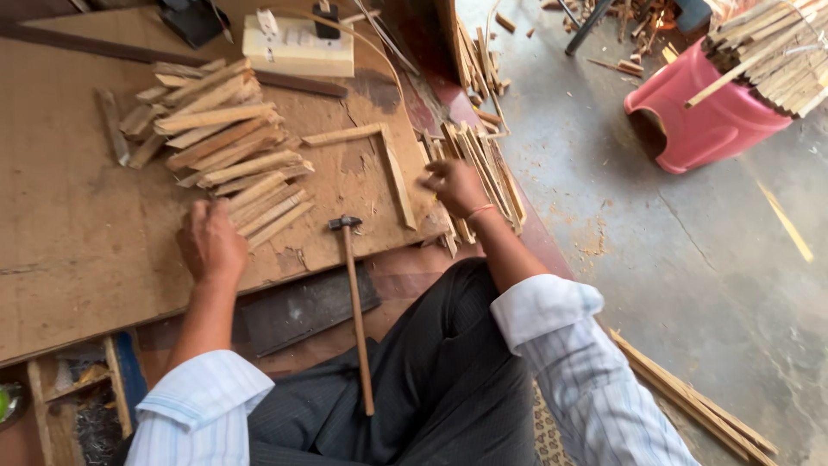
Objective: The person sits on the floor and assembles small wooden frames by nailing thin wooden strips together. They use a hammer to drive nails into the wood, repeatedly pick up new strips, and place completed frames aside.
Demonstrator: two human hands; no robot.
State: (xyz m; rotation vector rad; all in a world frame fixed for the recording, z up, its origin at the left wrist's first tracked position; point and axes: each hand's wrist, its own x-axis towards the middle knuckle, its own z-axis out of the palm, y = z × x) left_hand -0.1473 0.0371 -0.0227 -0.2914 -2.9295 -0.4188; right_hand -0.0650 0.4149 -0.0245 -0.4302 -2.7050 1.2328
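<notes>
Our right hand (454, 184) has its grip curled around a strip from the bundle of wood strips (483, 173) at the tabletop's (78, 216) right edge, long axis running near-to-far. Our left hand (211, 242) rests flat, holding nothing, touching the near end of the slat pile (228, 142).

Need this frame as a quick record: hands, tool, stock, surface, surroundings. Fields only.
left hand: resting palm-down on the board, at the near end of the pile of short wooden slats
right hand: reaching into the bundle of thin wooden strips at the board's right edge; grip unclear
tool: wooden-handled hammer, lying between the hands, touched by neither
workpiece: two wooden strips set in an L-shape on the board
surface: worn brown plywood board
behind: cream power strip
floor: pink plastic stool, tipped over, beside more sticks
</notes>
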